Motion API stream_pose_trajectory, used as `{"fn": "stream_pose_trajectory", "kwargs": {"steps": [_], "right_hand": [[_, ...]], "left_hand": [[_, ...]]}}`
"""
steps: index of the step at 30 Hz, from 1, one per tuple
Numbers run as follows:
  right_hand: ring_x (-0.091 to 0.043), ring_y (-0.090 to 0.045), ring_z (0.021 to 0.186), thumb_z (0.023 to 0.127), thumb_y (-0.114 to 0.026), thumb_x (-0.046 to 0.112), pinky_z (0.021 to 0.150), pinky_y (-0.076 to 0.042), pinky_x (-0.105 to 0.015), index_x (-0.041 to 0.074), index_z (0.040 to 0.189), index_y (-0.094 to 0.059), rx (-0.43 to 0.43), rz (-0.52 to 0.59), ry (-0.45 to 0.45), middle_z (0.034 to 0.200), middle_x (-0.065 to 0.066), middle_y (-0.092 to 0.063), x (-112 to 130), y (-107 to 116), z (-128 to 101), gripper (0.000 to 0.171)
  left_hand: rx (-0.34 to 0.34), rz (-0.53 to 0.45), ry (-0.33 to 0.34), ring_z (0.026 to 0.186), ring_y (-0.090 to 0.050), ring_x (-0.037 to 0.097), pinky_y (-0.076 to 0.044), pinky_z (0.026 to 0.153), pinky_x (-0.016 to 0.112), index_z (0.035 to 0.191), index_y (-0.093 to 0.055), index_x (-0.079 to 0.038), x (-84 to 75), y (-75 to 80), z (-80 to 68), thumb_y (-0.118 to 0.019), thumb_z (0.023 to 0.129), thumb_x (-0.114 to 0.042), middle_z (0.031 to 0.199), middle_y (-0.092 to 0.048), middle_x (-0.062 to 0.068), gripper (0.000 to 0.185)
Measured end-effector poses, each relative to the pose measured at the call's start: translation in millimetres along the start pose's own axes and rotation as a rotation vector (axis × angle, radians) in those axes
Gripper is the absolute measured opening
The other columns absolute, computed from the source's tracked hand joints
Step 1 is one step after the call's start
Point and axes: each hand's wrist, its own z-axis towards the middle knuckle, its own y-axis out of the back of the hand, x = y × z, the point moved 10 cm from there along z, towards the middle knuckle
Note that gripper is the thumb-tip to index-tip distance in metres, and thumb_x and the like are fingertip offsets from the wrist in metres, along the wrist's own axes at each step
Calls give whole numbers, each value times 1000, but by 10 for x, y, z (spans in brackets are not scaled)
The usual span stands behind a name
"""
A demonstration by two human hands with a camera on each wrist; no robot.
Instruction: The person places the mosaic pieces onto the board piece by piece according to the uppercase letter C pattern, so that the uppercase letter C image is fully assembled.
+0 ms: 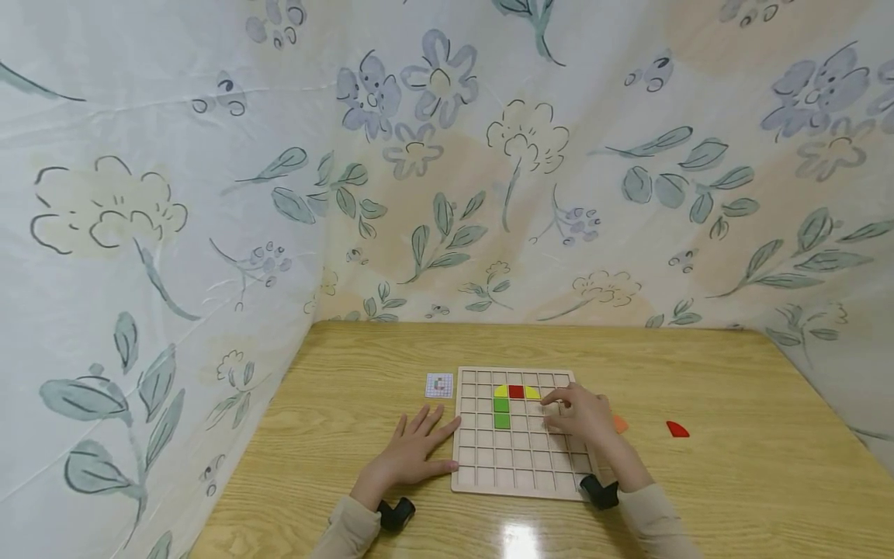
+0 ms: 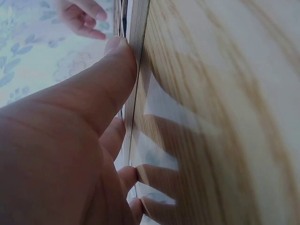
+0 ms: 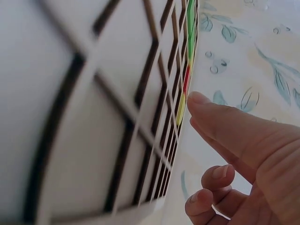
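Note:
A pale wooden grid board lies on the table. Set in its cells are a red square, a yellow quarter-round piece on its left, another yellow quarter-round piece on its right, and two green squares below the left one. With fingers spread, my left hand rests on the table, thumb and index fingertip at the board's left edge. My right hand hovers over the board's right side, index fingertip by the right yellow piece. I see nothing held in it.
A small printed pattern card lies left of the board. To the right are an orange piece, partly behind the right hand, and a red quarter-round piece. Floral cloth hangs behind the wooden table.

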Motion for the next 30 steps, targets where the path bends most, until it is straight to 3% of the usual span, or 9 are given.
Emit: {"fn": "stream_pose_trajectory", "kwargs": {"steps": [13, 20, 30], "right_hand": [[-16, -39, 63, 77, -75, 23, 69, -25, -43, 13, 102, -70, -57, -25, -40, 78, -7, -51, -404, 265, -76, 27], [-20, -49, 72, 78, -74, 28, 65, -30, -41, 14, 105, -69, -52, -67, -102, 86, -9, -56, -664, 348, -105, 31], [-30, -53, 87, 77, -75, 29, 70, -32, -50, 12, 104, -68, -46, -51, -130, 94, -14, -59, -867, 398, -124, 33]], "left_hand": [[6, 16, 0, 142, -5, 35, -4, 109, 62, 148, -24, -26, -3, -11, -6, -50, 89, -54, 155, -13, 11, 70], [6, 24, 0, 142, -5, 35, -5, 109, 62, 148, -24, -26, -1, -13, -8, -50, 89, -55, 155, -13, 11, 71], [7, 25, -1, 142, -5, 35, -4, 109, 62, 148, -23, -27, 7, -32, -14, -49, 89, -56, 155, -13, 11, 71]]}}
